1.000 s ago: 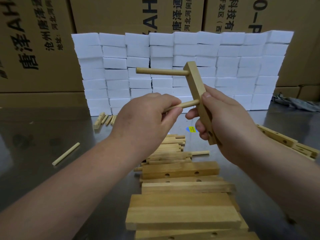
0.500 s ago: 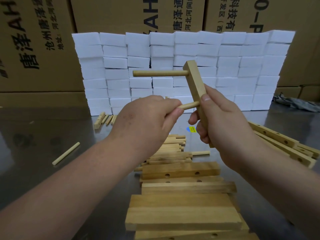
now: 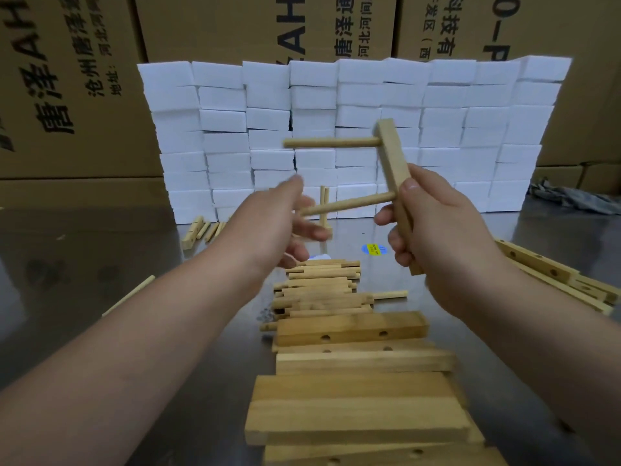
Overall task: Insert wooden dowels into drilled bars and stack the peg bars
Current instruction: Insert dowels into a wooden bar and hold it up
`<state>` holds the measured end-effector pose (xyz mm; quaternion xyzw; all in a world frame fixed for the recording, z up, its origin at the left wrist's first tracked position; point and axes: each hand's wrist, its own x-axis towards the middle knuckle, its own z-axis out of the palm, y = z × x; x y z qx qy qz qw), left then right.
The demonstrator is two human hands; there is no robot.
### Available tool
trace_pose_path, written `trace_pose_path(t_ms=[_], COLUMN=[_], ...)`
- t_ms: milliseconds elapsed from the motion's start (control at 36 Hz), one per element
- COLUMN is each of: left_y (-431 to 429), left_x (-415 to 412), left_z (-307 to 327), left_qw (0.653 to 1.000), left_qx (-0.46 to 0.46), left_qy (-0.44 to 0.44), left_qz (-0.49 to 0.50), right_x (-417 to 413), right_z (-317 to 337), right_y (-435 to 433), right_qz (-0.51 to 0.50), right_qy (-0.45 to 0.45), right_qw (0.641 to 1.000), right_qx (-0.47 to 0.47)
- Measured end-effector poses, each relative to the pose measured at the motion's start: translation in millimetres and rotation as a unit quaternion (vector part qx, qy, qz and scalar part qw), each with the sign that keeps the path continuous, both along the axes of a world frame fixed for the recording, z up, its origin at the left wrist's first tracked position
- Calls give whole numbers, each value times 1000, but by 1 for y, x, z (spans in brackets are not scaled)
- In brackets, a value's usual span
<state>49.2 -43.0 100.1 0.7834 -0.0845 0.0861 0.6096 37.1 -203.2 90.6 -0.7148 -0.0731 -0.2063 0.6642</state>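
Observation:
My right hand (image 3: 437, 227) grips a wooden bar (image 3: 391, 156) held upright in the air. Two dowels stick out of the bar to the left: an upper dowel (image 3: 331, 142) and a lower dowel (image 3: 349, 205). My left hand (image 3: 285, 223) is blurred, its fingers spread and holding nothing, just left of the lower dowel's free end. Below the hands lie a pile of loose dowels (image 3: 319, 287) and a row of drilled bars (image 3: 353, 331) on the metal table (image 3: 84, 280).
A wall of white foam blocks (image 3: 336, 95) stands at the back, with cardboard boxes (image 3: 235, 25) behind it. More drilled bars (image 3: 551, 274) lie at the right. A single dowel (image 3: 129, 295) lies at the left, a finished peg bar (image 3: 324, 210) stands farther back.
My left hand has let go of the lower dowel and opened, drawing back to the left. The dowel now sits in the bar. My right hand still holds the bar.

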Motion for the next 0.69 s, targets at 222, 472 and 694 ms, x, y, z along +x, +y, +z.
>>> trace_pose_path(t_ms=[222,472,694], left_y=[13,12,15], left_x=[23,27,31], left_z=[-44,-45,-49], left_qw=[885,878,861], left_qx=[462,463,489], left_qy=[34,22,-2], left_qz=[-47,-119,-137], right_x=[13,9,3], right_z=[0,-6,5], right_y=[-8,0,7], right_qz=[-26,9,37], right_qy=[94,99,175], right_qw=[991,992,975], right_qx=[93,72,131])
